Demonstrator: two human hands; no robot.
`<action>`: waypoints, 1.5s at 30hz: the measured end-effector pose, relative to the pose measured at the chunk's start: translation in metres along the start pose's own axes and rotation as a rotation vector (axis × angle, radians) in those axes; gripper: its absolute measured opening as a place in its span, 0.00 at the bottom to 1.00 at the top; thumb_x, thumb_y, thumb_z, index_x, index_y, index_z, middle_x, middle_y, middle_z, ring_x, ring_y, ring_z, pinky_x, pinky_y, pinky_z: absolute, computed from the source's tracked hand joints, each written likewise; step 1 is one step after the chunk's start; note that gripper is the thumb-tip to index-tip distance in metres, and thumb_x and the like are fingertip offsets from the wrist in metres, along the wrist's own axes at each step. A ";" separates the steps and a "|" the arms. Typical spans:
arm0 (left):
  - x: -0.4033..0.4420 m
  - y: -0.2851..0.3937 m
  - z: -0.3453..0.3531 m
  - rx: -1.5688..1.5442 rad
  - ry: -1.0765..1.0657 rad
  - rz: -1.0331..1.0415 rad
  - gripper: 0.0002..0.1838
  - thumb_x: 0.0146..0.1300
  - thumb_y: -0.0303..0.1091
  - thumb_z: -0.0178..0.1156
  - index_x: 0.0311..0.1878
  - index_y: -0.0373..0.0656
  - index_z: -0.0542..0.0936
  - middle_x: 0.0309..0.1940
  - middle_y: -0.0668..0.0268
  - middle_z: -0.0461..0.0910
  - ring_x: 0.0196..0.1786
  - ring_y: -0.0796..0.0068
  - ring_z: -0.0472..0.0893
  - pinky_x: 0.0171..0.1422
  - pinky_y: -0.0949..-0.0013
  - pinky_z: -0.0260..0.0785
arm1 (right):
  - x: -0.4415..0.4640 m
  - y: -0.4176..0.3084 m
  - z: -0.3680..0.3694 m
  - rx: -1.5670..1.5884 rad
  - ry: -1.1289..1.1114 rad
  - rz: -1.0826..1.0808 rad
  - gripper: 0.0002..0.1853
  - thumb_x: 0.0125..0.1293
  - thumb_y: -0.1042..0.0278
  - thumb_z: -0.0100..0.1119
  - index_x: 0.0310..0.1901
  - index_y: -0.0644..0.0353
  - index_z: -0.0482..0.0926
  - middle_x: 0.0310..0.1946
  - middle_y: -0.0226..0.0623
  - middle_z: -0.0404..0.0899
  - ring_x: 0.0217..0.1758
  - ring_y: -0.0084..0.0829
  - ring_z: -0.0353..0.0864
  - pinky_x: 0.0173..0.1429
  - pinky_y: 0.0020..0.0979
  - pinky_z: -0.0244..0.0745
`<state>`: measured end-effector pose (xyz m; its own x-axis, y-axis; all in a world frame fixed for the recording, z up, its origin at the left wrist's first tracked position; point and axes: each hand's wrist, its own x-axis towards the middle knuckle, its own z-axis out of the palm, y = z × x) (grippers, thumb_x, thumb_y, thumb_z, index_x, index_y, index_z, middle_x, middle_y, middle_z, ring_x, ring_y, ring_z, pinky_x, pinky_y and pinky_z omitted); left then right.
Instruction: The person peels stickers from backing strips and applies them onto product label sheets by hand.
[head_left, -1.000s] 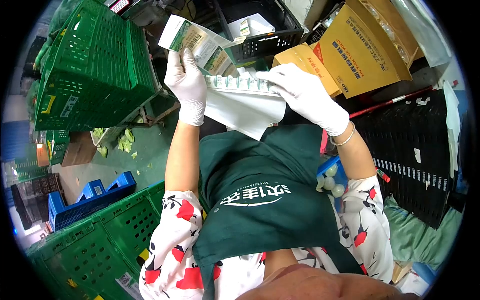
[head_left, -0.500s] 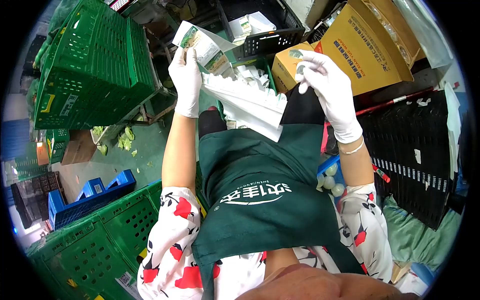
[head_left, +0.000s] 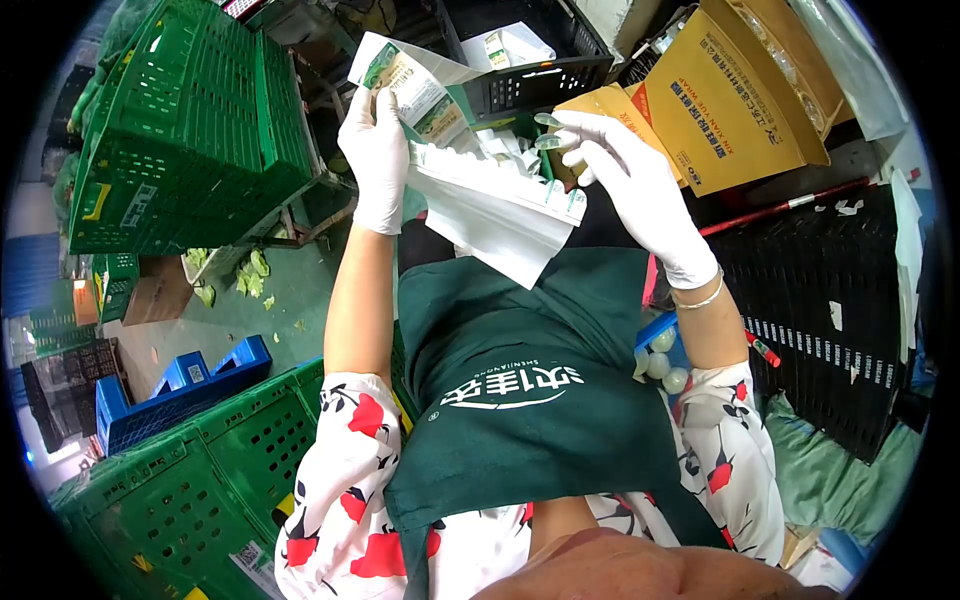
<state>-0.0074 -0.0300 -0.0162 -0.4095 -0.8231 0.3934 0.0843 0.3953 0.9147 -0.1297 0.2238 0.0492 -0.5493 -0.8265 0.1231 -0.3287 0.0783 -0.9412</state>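
My left hand (head_left: 377, 160), in a white glove, pinches the edge of a sheet of stickers (head_left: 425, 100) printed in green and white. The sheet hangs over my lap, its white backing (head_left: 500, 220) curling, with small round stickers along its far edge. To the right, my gloved right hand (head_left: 630, 170) is raised near the sheet's right end, its fingers partly bent. Small round greenish stickers (head_left: 548, 120) cling to the fingertips, apart from the sheet. Below the sheet lies my dark green apron (head_left: 530, 400).
A green crate with crumpled white paper (head_left: 510, 150) is beyond the sheet, and a black crate (head_left: 540, 85) behind it. Yellow cardboard boxes (head_left: 720, 110) stand at right. Green crates (head_left: 180, 150) are stacked left. Black crates (head_left: 810, 310) stand right; pale round items (head_left: 660, 365) lie by my right arm.
My right hand has moved left and slightly down toward the sheet, its fingers pointing further left. The sheet has shifted slightly, its lower corner swinging left. My left hand keeps its hold.
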 end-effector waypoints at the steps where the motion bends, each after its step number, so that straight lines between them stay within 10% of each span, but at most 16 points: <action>1: -0.001 0.001 0.001 0.001 0.010 0.003 0.14 0.73 0.28 0.56 0.57 0.33 0.80 0.43 0.64 0.85 0.43 0.84 0.77 0.49 0.76 0.71 | -0.001 -0.002 0.001 -0.031 -0.001 -0.020 0.22 0.68 0.73 0.58 0.64 0.57 0.75 0.45 0.35 0.82 0.36 0.19 0.77 0.48 0.23 0.76; 12: -0.002 -0.002 0.000 0.101 0.012 0.010 0.14 0.71 0.28 0.56 0.56 0.34 0.80 0.41 0.60 0.86 0.41 0.81 0.79 0.49 0.72 0.73 | -0.016 -0.012 0.012 -0.153 -0.057 -0.189 0.24 0.65 0.84 0.56 0.64 0.61 0.75 0.45 0.33 0.82 0.40 0.20 0.77 0.50 0.22 0.76; 19: 0.007 -0.030 -0.008 -0.008 -0.013 -0.037 0.13 0.71 0.29 0.55 0.52 0.31 0.82 0.42 0.62 0.86 0.41 0.82 0.79 0.48 0.74 0.72 | -0.027 -0.026 -0.002 0.312 0.413 -0.191 0.31 0.68 0.81 0.54 0.72 0.69 0.60 0.47 0.37 0.75 0.46 0.22 0.77 0.50 0.23 0.75; 28: -0.018 0.039 -0.010 -0.269 -0.833 -0.458 0.24 0.68 0.32 0.62 0.65 0.34 0.75 0.52 0.66 0.83 0.52 0.83 0.79 0.60 0.74 0.71 | 0.028 0.026 -0.018 0.350 -0.285 0.279 0.22 0.76 0.52 0.51 0.36 0.63 0.84 0.21 0.23 0.74 0.21 0.12 0.66 0.27 0.17 0.61; 38: -0.030 0.014 0.006 -0.515 -0.827 -0.675 0.16 0.68 0.35 0.64 0.52 0.34 0.82 0.40 0.68 0.83 0.38 0.85 0.79 0.44 0.78 0.72 | 0.040 0.020 0.010 -0.073 -0.627 0.091 0.20 0.69 0.52 0.62 0.27 0.59 0.84 0.17 0.24 0.76 0.19 0.13 0.68 0.25 0.19 0.63; 45: -0.027 0.018 0.019 -0.290 -0.659 -0.415 0.18 0.66 0.29 0.64 0.57 0.31 0.80 0.47 0.61 0.85 0.47 0.78 0.83 0.55 0.72 0.76 | 0.030 0.033 -0.004 0.250 0.039 0.202 0.17 0.74 0.55 0.56 0.44 0.63 0.83 0.25 0.21 0.76 0.26 0.11 0.69 0.31 0.17 0.65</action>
<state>-0.0115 0.0070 -0.0124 -0.8994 -0.4358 -0.0333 0.0034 -0.0831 0.9965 -0.1601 0.2039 0.0233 -0.6148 -0.7859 -0.0668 -0.0136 0.0953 -0.9954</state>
